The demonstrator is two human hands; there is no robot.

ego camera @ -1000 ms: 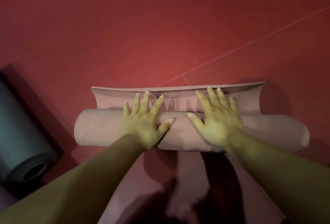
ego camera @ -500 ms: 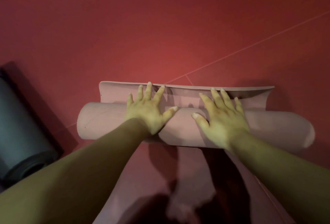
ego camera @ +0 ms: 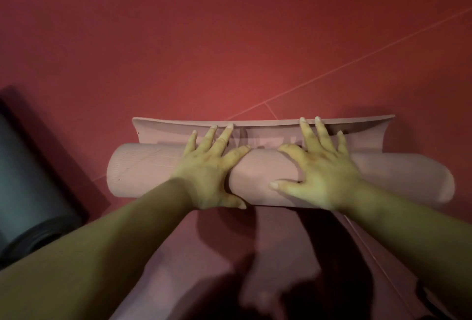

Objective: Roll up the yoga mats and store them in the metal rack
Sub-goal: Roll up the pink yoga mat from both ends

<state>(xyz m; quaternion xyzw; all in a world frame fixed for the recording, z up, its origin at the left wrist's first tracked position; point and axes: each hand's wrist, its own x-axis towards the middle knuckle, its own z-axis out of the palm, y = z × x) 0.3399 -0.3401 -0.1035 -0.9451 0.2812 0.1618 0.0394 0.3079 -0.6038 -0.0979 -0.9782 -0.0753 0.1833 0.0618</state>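
Note:
A pink yoga mat [ego camera: 143, 169] lies rolled into a thick cylinder across the red floor, with a short flat tail [ego camera: 163, 131] of the same mat curling up just beyond it. My left hand [ego camera: 209, 169] presses flat on the roll left of centre, fingers spread and reaching onto the tail. My right hand [ego camera: 319, 164] presses on the roll right of centre, fingers straight, thumb spread toward me. The metal rack is out of view.
A rolled dark grey mat [ego camera: 28, 192] lies on the floor at the left edge, close to the pink roll's left end. Red floor [ego camera: 229, 39] with thin seam lines stretches beyond the mat. Another pink mat surface [ego camera: 194, 256] lies under my arms.
The roll has moved away from me and the flat tail beyond it has grown shorter. Both hands have slid forward over the roll, fingertips now near the tail's far edge.

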